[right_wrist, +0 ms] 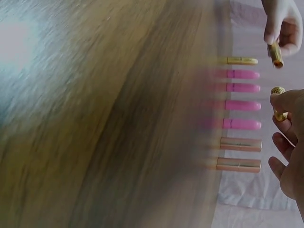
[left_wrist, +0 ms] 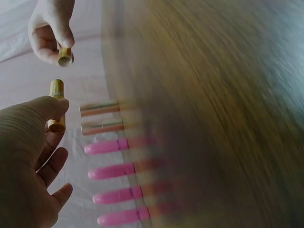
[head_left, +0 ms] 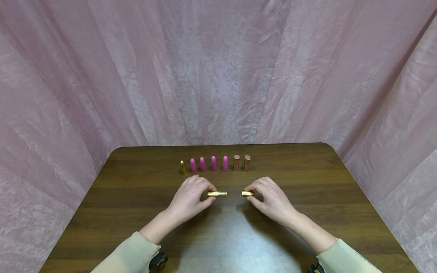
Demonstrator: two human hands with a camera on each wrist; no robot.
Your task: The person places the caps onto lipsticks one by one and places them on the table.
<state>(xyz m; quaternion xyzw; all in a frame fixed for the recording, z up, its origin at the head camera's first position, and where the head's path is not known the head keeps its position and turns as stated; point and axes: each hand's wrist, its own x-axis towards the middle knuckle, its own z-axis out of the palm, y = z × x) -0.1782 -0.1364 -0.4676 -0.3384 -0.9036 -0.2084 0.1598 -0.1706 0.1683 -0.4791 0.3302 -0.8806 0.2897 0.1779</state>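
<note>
Above the table, my left hand (head_left: 192,198) pinches a gold lipstick tube (head_left: 220,193) between thumb and fingers, its narrower end toward the right. My right hand (head_left: 273,201) holds a short gold lipstick cap (head_left: 246,193) by thumb and fingertips. A gap separates the two gold parts, which lie roughly in line. In the left wrist view the cap (left_wrist: 64,58) shows a round end facing the tube (left_wrist: 56,88). The right wrist view shows a patterned end on the cap (right_wrist: 278,90). The inside of the tube cannot be made out.
Behind the hands stands a row of upright tubes: a gold tube (head_left: 183,167) at the left, several pink bullet-shaped tubes (head_left: 213,163), and two copper-coloured tubes (head_left: 236,162) at the right. The wooden table (head_left: 136,197) ends at a pink curtain (head_left: 218,76).
</note>
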